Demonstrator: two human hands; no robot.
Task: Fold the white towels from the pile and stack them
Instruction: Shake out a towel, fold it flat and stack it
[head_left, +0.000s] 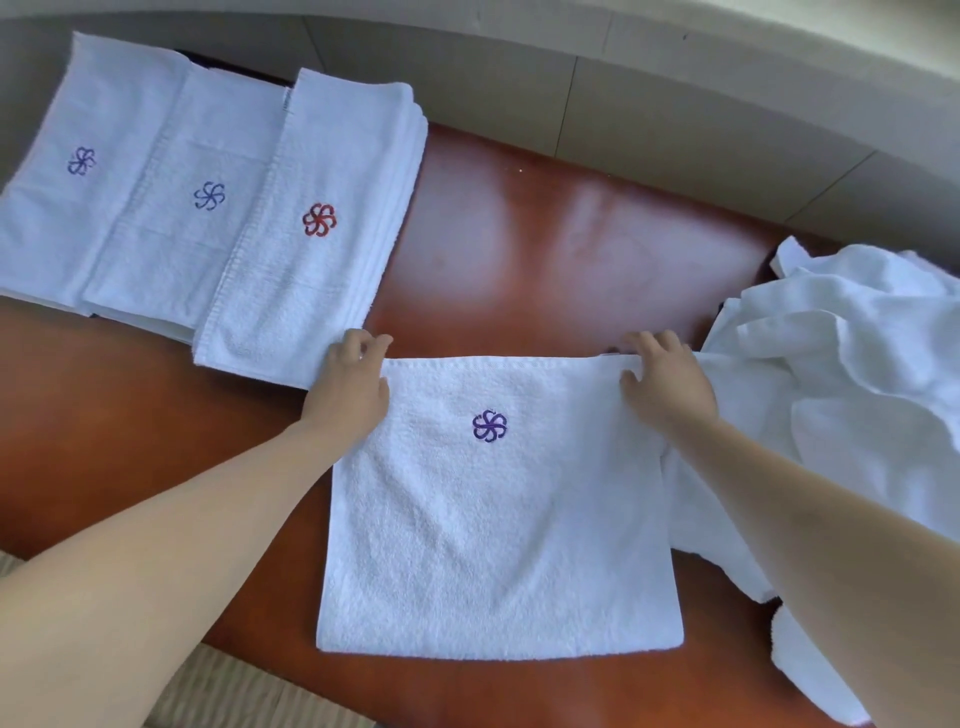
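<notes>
A white towel (493, 525) with a purple flower emblem lies flat on the brown table (545, 244), in front of me. My left hand (353, 382) pinches its far left corner. My right hand (665, 382) grips its far right corner, fingers curled over the edge. To the right sits the crumpled pile of white towels (857, 364). At the far left lie three stacks of folded towels: one with a red emblem (317, 234) nearest my left hand, and two with blue emblems (197, 208) (78, 166) beyond it.
A grey tiled floor (623, 104) runs beyond the table's far edge. A beige ribbed surface (234, 691) shows below the table's near edge at the bottom left.
</notes>
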